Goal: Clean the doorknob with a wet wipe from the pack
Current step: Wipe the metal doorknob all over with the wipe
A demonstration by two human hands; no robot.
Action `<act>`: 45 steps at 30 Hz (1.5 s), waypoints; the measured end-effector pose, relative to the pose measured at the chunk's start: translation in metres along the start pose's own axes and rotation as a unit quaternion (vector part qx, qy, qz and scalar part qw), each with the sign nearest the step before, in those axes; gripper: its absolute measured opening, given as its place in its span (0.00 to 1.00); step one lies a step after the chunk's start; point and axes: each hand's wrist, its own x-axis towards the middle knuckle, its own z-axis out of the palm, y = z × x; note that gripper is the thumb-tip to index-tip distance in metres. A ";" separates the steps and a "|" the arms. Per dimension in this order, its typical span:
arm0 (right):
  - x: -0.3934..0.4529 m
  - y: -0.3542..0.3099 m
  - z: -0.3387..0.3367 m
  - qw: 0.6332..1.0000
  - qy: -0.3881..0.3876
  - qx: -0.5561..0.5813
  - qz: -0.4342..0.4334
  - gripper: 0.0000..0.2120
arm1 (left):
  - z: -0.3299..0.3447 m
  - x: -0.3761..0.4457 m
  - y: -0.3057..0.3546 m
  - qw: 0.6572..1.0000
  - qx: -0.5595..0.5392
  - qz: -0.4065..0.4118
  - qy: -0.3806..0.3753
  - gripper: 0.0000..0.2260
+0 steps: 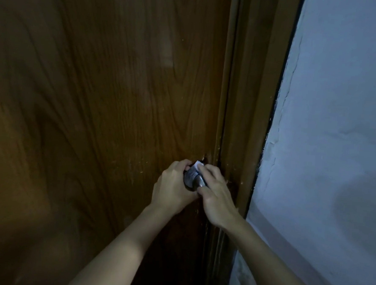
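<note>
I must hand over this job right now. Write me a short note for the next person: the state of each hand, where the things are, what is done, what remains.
Left hand: curled around the left side of the doorknob, steadying it.
Right hand: fingers and thumb pinch the wet wipe against the knob, at its top and right side.
Things: the metal doorknob sits on the brown wooden door, near the door frame. Only a small white corner of the wipe shows. The pack is not in view.
Done: wipe taken, wiping under way.
Left: finish wiping the knob; I cannot tell how clean it is in this dim light.
</note>
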 end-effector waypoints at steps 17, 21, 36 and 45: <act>-0.006 -0.001 0.006 0.909 0.063 0.365 0.194 0.28 | 0.000 0.000 0.002 1.000 0.007 0.012 0.001 0.37; -0.008 -0.001 0.005 0.861 0.064 0.450 0.227 0.28 | -0.001 -0.001 0.002 1.000 0.004 0.011 -0.002 0.37; -0.006 0.008 -0.008 0.723 0.034 0.613 0.318 0.27 | -0.002 -0.002 0.005 1.000 0.012 0.009 0.000 0.35; -0.007 0.010 -0.013 0.693 0.019 0.631 0.347 0.30 | -0.009 -0.001 -0.006 0.998 -0.008 0.039 -0.049 0.33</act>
